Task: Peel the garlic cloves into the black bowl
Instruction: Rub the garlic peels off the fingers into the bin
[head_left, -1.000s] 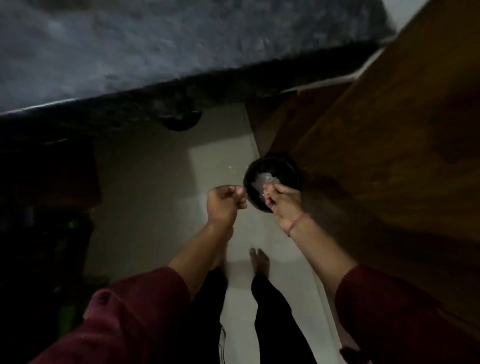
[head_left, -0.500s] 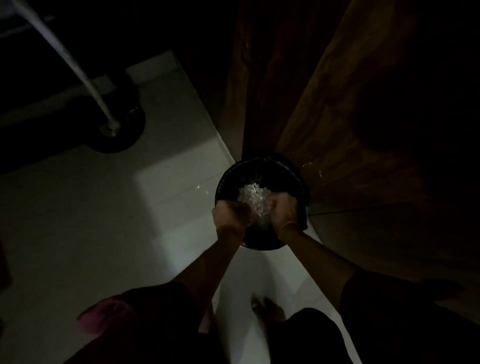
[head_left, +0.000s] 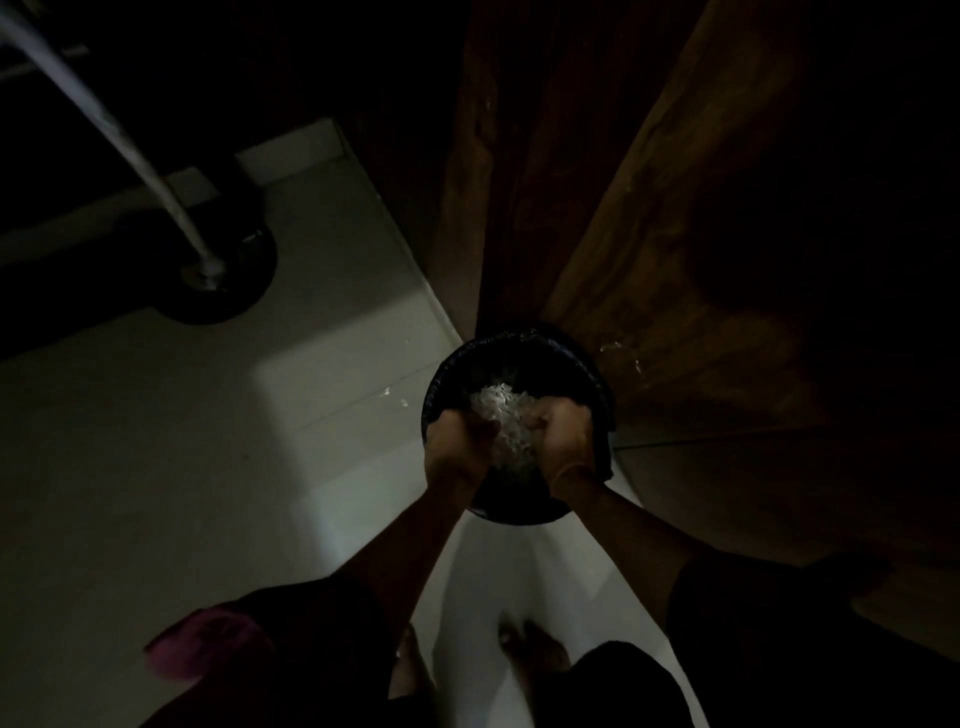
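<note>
The left hand (head_left: 460, 441) and right hand (head_left: 563, 434) hang side by side over the black bowl (head_left: 519, 512), fingers curled. In the dim light I cannot tell whether either grips a clove. Between them lies a pale heap of garlic skins (head_left: 501, 410) inside the bowl. The bowl sits low by the tiled floor (head_left: 208, 467), against a wooden panel (head_left: 675, 260). A few white flakes (head_left: 387, 392) lie on the floor nearby.

Dark sleeves (head_left: 311, 644), purplish red on the left, are worn pushed up. A thin band (head_left: 569, 474) is worn behind the right hand (head_left: 563, 431). Dark trousers (head_left: 613, 691) are worn above bare feet (head_left: 535, 649).
</note>
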